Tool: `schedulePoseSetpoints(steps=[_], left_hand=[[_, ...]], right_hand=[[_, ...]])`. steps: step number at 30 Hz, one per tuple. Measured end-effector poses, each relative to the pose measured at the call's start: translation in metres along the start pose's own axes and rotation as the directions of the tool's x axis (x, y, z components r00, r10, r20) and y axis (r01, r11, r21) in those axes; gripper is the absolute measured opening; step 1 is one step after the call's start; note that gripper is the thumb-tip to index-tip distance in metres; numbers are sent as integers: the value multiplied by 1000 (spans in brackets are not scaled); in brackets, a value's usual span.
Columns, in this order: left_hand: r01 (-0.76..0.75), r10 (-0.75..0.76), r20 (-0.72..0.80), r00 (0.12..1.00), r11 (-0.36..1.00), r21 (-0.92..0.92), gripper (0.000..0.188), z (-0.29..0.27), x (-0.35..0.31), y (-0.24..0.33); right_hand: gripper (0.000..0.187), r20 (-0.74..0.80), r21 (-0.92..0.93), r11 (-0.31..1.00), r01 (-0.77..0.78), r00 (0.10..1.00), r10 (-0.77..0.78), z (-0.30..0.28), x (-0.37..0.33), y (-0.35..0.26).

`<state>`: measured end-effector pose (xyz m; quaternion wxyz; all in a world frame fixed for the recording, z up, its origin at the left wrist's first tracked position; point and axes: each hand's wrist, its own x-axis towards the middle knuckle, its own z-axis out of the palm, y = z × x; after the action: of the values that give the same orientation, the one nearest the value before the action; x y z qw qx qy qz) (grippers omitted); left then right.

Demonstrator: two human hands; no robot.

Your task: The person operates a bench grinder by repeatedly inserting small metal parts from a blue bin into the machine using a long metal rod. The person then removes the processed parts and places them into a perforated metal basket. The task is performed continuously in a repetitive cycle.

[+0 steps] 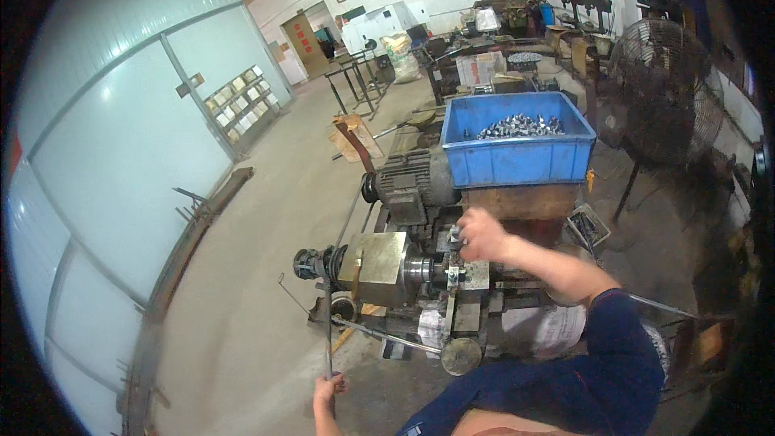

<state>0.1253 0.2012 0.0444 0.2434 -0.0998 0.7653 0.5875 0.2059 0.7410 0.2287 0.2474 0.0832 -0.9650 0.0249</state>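
My left hand (328,387) is closed around the lower end of a long metal lever (328,331), which hangs beside the headstock of a small lathe (376,262). My right hand (482,236) is over the tool slide, its fingers bent together at a small metal fitting (454,236); whatever lies within the fingers is hidden. Just left of that hand, the spindle nose (420,270) points toward the tool block (454,276). Below the slide sits a round handwheel (462,357).
Beyond my right hand, a blue bin (517,163) of small metal parts rests on a wooden box (525,202). An electric motor (410,182) stands behind the headstock. At right are a large fan (666,89) and a small tray (588,226). Steel scrap (194,250) lines the left wall.
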Motion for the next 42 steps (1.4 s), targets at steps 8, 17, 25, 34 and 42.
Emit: schedulePoseSetpoints(steps=[8, 17, 25, 34, 42], left_hand=[[10, -10, 20, 1000, 1000, -10, 21, 2, -2, 5], [-3, 10, -59, 998, 994, 112, 22, -9, -1, -4], [37, -30, -102, 994, 997, 66, 19, -9, 7, -14], [51, -32, -138, 990, 989, 137, 18, 1, 5, -2], [6, 22, -170, 985, 986, 165, 16, 0, 8, -6]], right_hand=[[40, -321, -223, 876, -427, 881, 347, -74, 26, 146], [34, -37, 117, 584, -804, 584, 811, -76, 43, 194], [41, -56, 264, 462, -847, 465, 883, -56, 46, 252], [37, -49, 77, 450, -890, 448, 893, -86, 53, 205], [41, 20, 53, 420, -906, 421, 907, -93, 59, 199]])
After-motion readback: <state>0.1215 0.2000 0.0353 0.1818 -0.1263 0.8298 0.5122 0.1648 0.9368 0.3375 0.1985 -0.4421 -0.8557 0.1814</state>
